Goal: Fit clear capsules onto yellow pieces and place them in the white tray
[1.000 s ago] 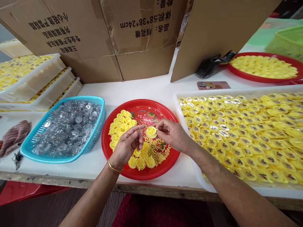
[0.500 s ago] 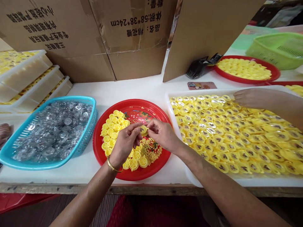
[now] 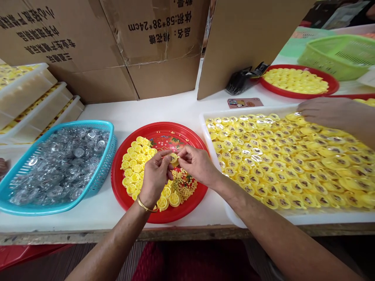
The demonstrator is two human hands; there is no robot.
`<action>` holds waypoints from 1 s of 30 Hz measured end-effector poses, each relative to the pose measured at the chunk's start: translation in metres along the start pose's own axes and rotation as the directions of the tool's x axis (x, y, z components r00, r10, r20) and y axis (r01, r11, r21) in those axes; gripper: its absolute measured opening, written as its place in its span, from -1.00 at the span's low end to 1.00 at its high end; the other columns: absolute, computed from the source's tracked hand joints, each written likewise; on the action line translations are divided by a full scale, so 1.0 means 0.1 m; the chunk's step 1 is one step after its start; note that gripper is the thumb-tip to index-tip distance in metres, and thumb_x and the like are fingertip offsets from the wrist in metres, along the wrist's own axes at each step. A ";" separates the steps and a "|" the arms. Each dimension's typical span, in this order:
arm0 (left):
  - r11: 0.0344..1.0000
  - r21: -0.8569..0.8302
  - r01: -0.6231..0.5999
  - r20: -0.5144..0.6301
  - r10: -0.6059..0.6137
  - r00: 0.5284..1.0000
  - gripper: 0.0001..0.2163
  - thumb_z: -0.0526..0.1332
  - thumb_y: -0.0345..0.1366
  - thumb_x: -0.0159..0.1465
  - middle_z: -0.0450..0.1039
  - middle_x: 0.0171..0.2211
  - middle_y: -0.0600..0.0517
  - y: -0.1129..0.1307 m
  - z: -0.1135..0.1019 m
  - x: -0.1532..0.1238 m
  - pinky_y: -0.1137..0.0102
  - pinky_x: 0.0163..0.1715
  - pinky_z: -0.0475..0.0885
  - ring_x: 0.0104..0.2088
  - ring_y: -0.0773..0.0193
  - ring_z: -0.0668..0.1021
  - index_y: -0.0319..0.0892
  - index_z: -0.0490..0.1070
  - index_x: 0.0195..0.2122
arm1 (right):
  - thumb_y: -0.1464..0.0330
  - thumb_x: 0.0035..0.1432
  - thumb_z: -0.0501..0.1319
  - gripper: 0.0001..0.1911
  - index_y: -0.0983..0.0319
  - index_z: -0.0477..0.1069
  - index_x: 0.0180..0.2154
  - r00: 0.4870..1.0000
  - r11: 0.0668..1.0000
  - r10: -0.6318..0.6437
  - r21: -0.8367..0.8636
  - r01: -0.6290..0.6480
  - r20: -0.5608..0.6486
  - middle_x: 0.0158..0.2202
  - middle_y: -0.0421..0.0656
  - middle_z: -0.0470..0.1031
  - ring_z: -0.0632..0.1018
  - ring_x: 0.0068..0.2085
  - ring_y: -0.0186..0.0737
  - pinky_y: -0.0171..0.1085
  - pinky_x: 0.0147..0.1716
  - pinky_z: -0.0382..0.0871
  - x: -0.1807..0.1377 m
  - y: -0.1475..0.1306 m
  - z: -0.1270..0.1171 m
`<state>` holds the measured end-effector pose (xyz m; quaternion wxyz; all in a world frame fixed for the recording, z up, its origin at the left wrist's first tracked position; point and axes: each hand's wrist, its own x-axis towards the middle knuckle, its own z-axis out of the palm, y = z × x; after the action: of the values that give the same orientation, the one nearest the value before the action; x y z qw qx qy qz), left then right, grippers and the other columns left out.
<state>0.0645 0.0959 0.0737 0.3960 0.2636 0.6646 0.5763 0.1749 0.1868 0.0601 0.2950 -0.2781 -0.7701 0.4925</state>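
Note:
Above a round red tray [image 3: 187, 134], my left hand [image 3: 156, 171] and my right hand [image 3: 195, 164] meet at a small round yellow plastic piece [image 3: 174, 158]. Fingers of both hands are closed on it, thumb against forefinger. A gold bangle [image 3: 145, 205] is on my left wrist. Left of my hands in the tray lie rows of yellow round pieces [image 3: 134, 166], each with small dots inside. Tiny yellow beads [image 3: 184, 185] are heaped below my right hand. My left hand hides part of the rows.
A blue basket [image 3: 109, 156] of clear plastic caps stands left. At right, a white tray [image 3: 206, 136] holds many finished-looking yellow pieces, with another person's hand [image 3: 319, 111] over it. Cardboard [image 3: 164, 82], a phone-like card [image 3: 245, 102] and a black tape dispenser [image 3: 244, 80] are behind.
The view has shifted slightly, moving the scene a little left. Both my hands still hold the yellow piece over the tray. The other person's hand has moved a little right.

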 end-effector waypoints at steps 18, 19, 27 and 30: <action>1.000 -0.020 0.003 0.189 0.001 0.982 -0.73 0.24 -0.18 0.20 0.35 -0.62 0.15 0.04 -0.17 0.14 0.58 -0.75 0.19 -0.71 0.48 0.38 -0.22 0.46 -0.15 | 0.47 0.07 0.16 -0.96 0.24 0.33 -0.41 0.999 0.999 -0.039 0.016 0.040 -0.035 -0.32 -0.12 0.52 0.55 -0.35 -0.30 -0.26 -0.33 0.50 -0.01 -0.03 0.00; 0.996 -0.081 0.037 0.204 -0.019 0.979 -0.74 0.25 -0.18 0.19 0.35 -0.61 0.16 0.03 -0.18 0.14 0.58 -0.74 0.20 -0.70 0.49 0.37 -0.21 0.46 -0.16 | 0.46 0.07 0.17 -0.97 0.24 0.34 -0.41 0.998 0.999 -0.039 0.019 0.040 -0.044 -0.30 -0.11 0.52 0.56 -0.33 -0.29 -0.25 -0.31 0.50 -0.01 -0.03 0.00; 0.947 -0.270 0.172 0.214 -0.115 0.970 -0.75 0.31 -0.20 0.14 0.33 -0.61 0.17 0.07 -0.16 0.11 0.60 -0.71 0.16 -0.68 0.53 0.34 -0.19 0.46 -0.19 | 0.45 0.08 0.16 -0.97 0.23 0.36 -0.36 0.998 0.998 -0.050 0.031 0.052 -0.043 -0.31 -0.12 0.53 0.56 -0.33 -0.30 -0.23 -0.29 0.51 -0.01 -0.07 -0.03; 0.961 -0.234 0.147 0.183 -0.105 0.978 -0.75 0.31 -0.19 0.14 0.33 -0.61 0.17 0.10 -0.12 0.10 0.60 -0.72 0.16 -0.69 0.53 0.33 -0.20 0.46 -0.20 | 0.45 0.08 0.16 -0.97 0.24 0.36 -0.37 0.998 0.999 -0.047 0.024 0.049 -0.051 -0.33 -0.12 0.54 0.56 -0.34 -0.29 -0.24 -0.30 0.50 -0.01 -0.07 -0.04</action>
<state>0.0481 0.0989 0.0812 0.5163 0.2173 0.5676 0.6034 0.1777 0.1861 0.0683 0.3297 -0.2682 -0.7625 0.4878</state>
